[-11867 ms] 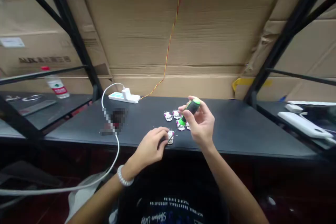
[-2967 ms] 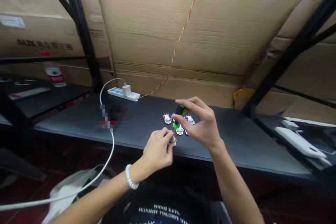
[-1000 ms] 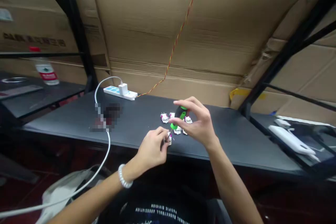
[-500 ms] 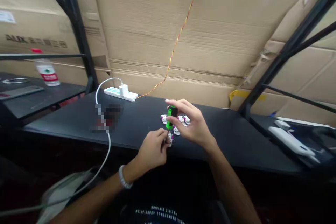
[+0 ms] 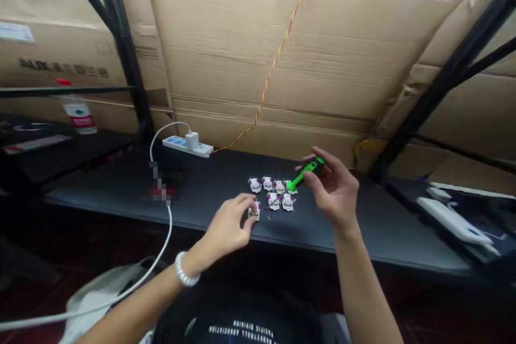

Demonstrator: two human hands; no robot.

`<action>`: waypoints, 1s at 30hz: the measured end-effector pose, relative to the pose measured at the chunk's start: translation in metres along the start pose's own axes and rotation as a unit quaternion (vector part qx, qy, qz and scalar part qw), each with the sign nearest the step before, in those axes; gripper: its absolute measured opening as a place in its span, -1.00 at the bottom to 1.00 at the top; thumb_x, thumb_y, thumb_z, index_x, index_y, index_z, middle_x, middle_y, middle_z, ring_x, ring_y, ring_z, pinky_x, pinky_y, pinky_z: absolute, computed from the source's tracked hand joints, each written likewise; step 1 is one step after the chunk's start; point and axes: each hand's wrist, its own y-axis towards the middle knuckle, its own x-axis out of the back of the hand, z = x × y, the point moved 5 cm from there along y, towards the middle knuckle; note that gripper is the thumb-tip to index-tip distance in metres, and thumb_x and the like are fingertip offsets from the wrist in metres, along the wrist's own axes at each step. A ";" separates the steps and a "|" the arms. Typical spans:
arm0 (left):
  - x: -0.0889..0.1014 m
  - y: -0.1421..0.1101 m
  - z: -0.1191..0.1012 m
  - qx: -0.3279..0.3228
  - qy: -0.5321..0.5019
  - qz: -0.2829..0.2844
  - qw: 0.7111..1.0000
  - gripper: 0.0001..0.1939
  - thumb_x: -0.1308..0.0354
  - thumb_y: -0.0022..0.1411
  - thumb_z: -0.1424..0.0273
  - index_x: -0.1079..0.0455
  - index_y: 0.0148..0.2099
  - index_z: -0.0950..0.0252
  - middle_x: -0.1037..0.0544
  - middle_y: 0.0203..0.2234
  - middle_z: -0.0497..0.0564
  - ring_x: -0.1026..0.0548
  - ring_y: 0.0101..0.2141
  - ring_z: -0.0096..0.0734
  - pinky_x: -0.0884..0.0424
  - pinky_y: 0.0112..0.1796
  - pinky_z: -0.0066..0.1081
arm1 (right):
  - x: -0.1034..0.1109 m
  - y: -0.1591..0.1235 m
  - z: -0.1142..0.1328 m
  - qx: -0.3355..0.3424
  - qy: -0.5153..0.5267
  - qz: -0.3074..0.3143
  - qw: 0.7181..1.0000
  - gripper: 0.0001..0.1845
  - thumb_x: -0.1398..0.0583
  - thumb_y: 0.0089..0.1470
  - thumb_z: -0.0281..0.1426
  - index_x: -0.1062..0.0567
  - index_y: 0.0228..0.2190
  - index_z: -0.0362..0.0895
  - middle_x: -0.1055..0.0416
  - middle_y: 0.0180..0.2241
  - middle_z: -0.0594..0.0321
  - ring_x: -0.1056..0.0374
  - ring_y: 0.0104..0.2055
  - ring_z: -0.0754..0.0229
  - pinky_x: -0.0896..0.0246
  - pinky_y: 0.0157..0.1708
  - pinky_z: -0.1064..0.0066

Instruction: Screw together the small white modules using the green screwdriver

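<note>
My left hand (image 5: 229, 223) pinches a small white and pink part (image 5: 253, 210) near the front edge of the black table (image 5: 363, 226). A white bead bracelet (image 5: 183, 277) circles that wrist. My right hand (image 5: 336, 191) holds a green and black screwdriver (image 5: 304, 173), lifted to the right, tip pointing left and down toward the parts. Several more small white and pink parts (image 5: 274, 192) lie in a cluster on the table between the two hands.
A white power strip (image 5: 187, 146) with a charger and a white cable (image 5: 161, 236) lies at the back left. Cardboard boxes (image 5: 290, 59) line the back. Black rack posts (image 5: 124, 48) stand left and right. A bottle (image 5: 78, 113) sits far left, white devices (image 5: 451, 217) far right.
My right hand has lifted the screwdriver off the part in my left hand and swung it to the right. My left hand keeps its pinch on the part.
</note>
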 end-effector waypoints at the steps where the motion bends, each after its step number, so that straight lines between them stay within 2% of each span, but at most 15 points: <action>1: 0.004 0.002 0.000 -0.006 -0.006 -0.006 1.000 -0.89 -0.20 0.36 0.52 -0.48 -0.14 0.21 -0.62 0.08 0.10 -0.61 0.06 -0.07 -0.49 0.07 -0.12 | 0.006 -0.002 -0.003 0.001 -0.003 -0.015 1.000 -0.50 -0.41 0.23 -0.41 -0.59 0.18 0.09 -0.61 -0.08 0.20 -0.65 -0.14 0.14 -0.66 -0.07 0.26; 3: 0.010 0.007 -0.002 -0.025 -0.007 -0.012 1.000 -0.89 -0.19 0.40 0.51 -0.52 -0.16 0.21 -0.64 0.03 0.09 -0.61 0.02 -0.11 -0.48 0.05 -0.14 | 0.015 -0.004 -0.007 0.007 -0.004 -0.043 0.999 -0.52 -0.43 0.20 -0.39 -0.61 0.15 0.06 -0.63 -0.10 0.19 -0.66 -0.18 0.13 -0.69 -0.11 0.25; 5: 0.009 0.013 -0.007 -0.059 0.008 0.006 0.998 -0.83 -0.17 0.41 0.54 -0.56 -0.17 0.22 -0.66 -0.09 0.05 -0.60 -0.05 -0.16 -0.46 0.03 -0.15 | 0.022 -0.006 -0.010 0.013 -0.001 -0.067 0.998 -0.53 -0.44 0.19 -0.37 -0.62 0.13 0.04 -0.64 -0.12 0.18 -0.66 -0.22 0.12 -0.70 -0.15 0.24; 8: -0.002 0.019 -0.018 -0.119 0.057 0.065 0.989 -0.76 -0.16 0.41 0.60 -0.60 -0.17 0.21 -0.67 -0.19 0.01 -0.58 -0.08 -0.19 -0.38 0.11 -0.09 | 0.027 -0.007 -0.012 0.020 0.000 -0.081 0.996 -0.54 -0.44 0.19 -0.36 -0.62 0.12 0.03 -0.64 -0.13 0.18 -0.67 -0.24 0.10 -0.71 -0.16 0.21; 11: -0.018 0.019 -0.029 -0.152 0.129 0.105 0.974 -0.69 -0.12 0.39 0.66 -0.62 -0.13 0.22 -0.68 -0.19 0.02 -0.55 -0.05 -0.18 -0.28 0.20 -0.01 | 0.030 -0.007 -0.013 0.027 -0.006 -0.080 0.996 -0.54 -0.43 0.20 -0.36 -0.61 0.12 0.04 -0.64 -0.13 0.18 -0.68 -0.23 0.09 -0.71 -0.16 0.21; 15: -0.033 0.015 -0.035 -0.136 0.215 0.114 0.960 -0.72 -0.10 0.42 0.65 -0.60 -0.09 0.27 -0.66 -0.15 0.08 -0.51 -0.03 -0.10 -0.28 0.13 0.01 | 0.036 -0.007 -0.012 0.031 -0.020 -0.074 0.997 -0.54 -0.43 0.21 -0.35 -0.60 0.13 0.04 -0.64 -0.12 0.18 -0.67 -0.22 0.09 -0.71 -0.16 0.21; 18: -0.039 0.014 -0.034 -0.125 0.232 0.120 0.957 -0.75 -0.09 0.46 0.60 -0.59 -0.10 0.27 -0.65 -0.16 0.08 -0.50 -0.05 -0.12 -0.30 0.10 -0.02 | 0.039 -0.007 -0.011 0.030 -0.022 -0.075 0.996 -0.54 -0.42 0.21 -0.34 -0.60 0.14 0.04 -0.64 -0.11 0.18 -0.68 -0.21 0.08 -0.72 -0.13 0.19; 24: -0.037 0.009 -0.036 -0.129 0.234 0.151 0.952 -0.73 -0.08 0.43 0.64 -0.58 -0.08 0.28 -0.65 -0.12 0.10 -0.49 -0.01 -0.10 -0.29 0.12 -0.02 | 0.038 -0.006 -0.011 0.018 0.004 -0.070 0.997 -0.54 -0.43 0.19 -0.41 -0.62 0.11 0.07 -0.63 -0.12 0.22 -0.68 -0.19 0.13 -0.70 -0.12 0.27; 30: -0.031 -0.016 -0.050 -0.145 0.236 0.153 0.949 -0.68 -0.10 0.36 0.67 -0.58 0.03 0.33 -0.64 -0.08 0.14 -0.50 0.06 -0.04 -0.33 0.18 -0.02 | 0.039 -0.007 -0.014 0.007 0.000 -0.053 0.999 -0.54 -0.43 0.19 -0.39 -0.62 0.12 0.07 -0.62 -0.11 0.21 -0.67 -0.18 0.12 -0.69 -0.11 0.26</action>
